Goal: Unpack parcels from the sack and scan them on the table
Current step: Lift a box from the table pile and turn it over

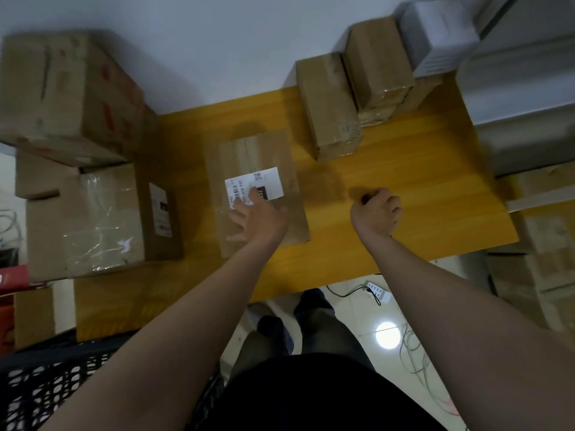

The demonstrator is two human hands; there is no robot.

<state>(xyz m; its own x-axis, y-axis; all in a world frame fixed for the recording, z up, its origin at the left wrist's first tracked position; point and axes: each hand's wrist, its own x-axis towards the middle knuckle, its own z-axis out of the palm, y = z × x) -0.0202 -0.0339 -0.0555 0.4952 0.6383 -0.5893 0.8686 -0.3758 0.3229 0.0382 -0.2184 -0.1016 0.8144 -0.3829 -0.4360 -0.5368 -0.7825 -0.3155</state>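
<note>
The flat brown cardboard parcel (267, 157) lies in the middle of the yellow wooden table (404, 181), with its white paper label (264, 178) facing up. The left hand (258, 217) rests flat on the parcel, fingers (238, 216) spread wide, and one fingertip covers part of the label. The right hand (378, 213) is over the table's right half with its fingers curled in. A small dark bit shows by the thumb, but I cannot tell if it is a scanner or just shadow. To scan well, I think the left hand should slide back off the label so all the bars show, and still keep the parcel from moving. The parcel's long side runs from the table's near edge toward its far edge, and the label lies across it
</note>
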